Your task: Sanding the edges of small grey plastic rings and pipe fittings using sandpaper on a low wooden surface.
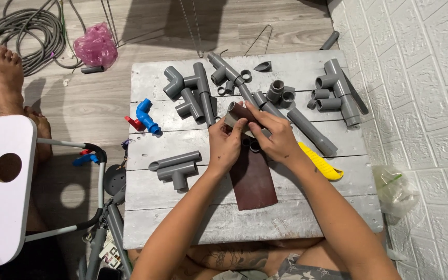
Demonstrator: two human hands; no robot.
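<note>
At the desk's centre, my left hand and right hand both grip a short grey pipe piece, fingers closed around a brown sandpaper sheet wrapped on it, probably so the grit bears evenly. A yellow knife lies at three o'clock.

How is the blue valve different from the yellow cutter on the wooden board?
The blue valve lies at the board's left edge, away from both hands; the yellow cutter lies on the right side, partly hidden under the right forearm. The valve is short and chunky, with a red handle; the cutter is long, slim and gently curved. Both lie untouched on the board among grey pipe fittings.
</note>
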